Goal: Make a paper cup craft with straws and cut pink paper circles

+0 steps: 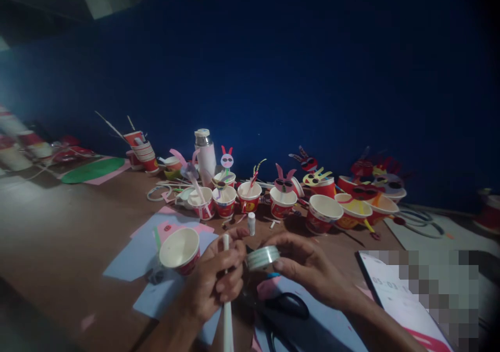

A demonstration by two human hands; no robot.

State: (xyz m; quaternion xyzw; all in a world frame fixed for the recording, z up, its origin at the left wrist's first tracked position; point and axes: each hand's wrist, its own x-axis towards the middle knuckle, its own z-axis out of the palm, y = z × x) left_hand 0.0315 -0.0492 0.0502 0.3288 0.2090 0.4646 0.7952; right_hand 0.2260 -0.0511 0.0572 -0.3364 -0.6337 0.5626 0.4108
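Nearest the camera, a white stick [228, 321] runs up from the near edge into the left hand [224, 271], most of whose fingers are curled tightly around it, its forearm slanting in from the near left. Just right of it, a roll of tape [262, 258] is pinched by the right hand [312, 266], which reaches in from the near right; whether the tape touches the left fingertips, I cannot tell. Much of the work looks done: on the far side of the table, several paper cups [283, 212] carry paper figures, among them a white rabbit face [227, 159] and a pink rabbit face [284, 185]. What seems left is smaller: a cup [179, 250] beside the left hand and another cup [325, 209] farther right show no figure, nor does the held stick. Black-handled scissors [300, 301] lie below the right hand.
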